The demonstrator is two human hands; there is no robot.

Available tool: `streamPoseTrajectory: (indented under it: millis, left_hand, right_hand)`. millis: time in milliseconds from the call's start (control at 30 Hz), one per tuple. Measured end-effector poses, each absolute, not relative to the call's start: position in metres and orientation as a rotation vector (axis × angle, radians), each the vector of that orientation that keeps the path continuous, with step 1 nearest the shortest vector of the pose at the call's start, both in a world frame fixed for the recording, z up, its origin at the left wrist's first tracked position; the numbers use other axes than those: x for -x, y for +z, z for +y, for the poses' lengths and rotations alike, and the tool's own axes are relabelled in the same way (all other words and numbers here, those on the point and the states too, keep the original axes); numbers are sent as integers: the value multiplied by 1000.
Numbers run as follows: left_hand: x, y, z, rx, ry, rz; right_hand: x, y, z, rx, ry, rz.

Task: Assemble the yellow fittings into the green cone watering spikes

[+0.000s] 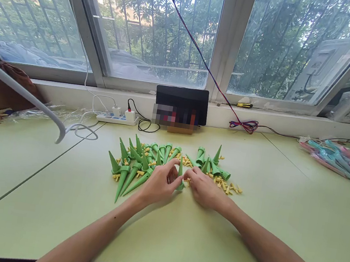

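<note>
My left hand grips a green plastic spike, a hollow cone that stands point up between thumb and fingers. Close against its right side is my right hand, thumb and fingertips pinched together. Whatever those fingertips hold is too small or hidden to make out. Left of my hands lies a heap of green spikes, some upright and some on their sides. A smaller group of green spikes lies beyond my right hand. Small yellow T-shaped plastic pieces are scattered among and beside them.
Against the sill leans a dark tablet on a small brown stand. To its left sits a white power strip with cables. A white curved tube reaches in from the left. Plastic-wrapped items lie at far right.
</note>
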State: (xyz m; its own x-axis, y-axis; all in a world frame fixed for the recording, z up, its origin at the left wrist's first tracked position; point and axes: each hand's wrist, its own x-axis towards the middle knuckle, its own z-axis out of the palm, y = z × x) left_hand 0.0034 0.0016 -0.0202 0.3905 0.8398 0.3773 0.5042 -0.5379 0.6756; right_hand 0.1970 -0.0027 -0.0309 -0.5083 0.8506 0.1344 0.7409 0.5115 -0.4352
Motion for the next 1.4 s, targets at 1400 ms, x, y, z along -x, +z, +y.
streamPoseTrajectory:
  millis: [1400]
  left_hand:
    - [0,-22,9,-2154,998,1195]
  right_hand:
    - [-190,-32,-3,1077,677,-2071]
